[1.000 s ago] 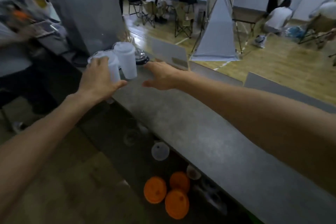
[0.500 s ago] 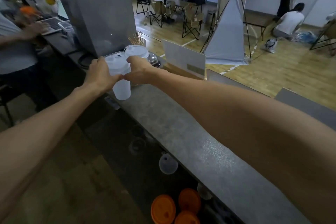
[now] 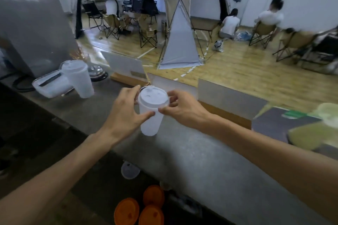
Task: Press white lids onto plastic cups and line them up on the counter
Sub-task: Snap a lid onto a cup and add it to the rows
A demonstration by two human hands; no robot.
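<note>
Running across the view from left to lower right, a grey counter (image 3: 192,155) borders a room with a wooden floor (image 3: 228,71), folding chairs (image 3: 148,33), a pale tent (image 3: 180,42) and seated people (image 3: 229,23) behind. Over the middle of the counter a plastic cup (image 3: 150,118) with a white lid (image 3: 153,97) on top is held between both hands: the left hand (image 3: 126,115) wraps its fingers and thumb round the cup's side, and the right hand (image 3: 181,109) pinches the lid's rim with curled fingers. A second lidded cup (image 3: 80,80) stands on the counter to the left, beside a shallow clear tray (image 3: 49,86) and in front of a big metal machine (image 3: 31,23). Neither cup shows any contents. Below the counter's near edge lie orange lids (image 3: 126,212) and a clear lid (image 3: 130,171). Whether the held cup's base touches the counter is hard to tell. At the right edge, greenish shapes (image 3: 311,133) are too blurred to identify.
</note>
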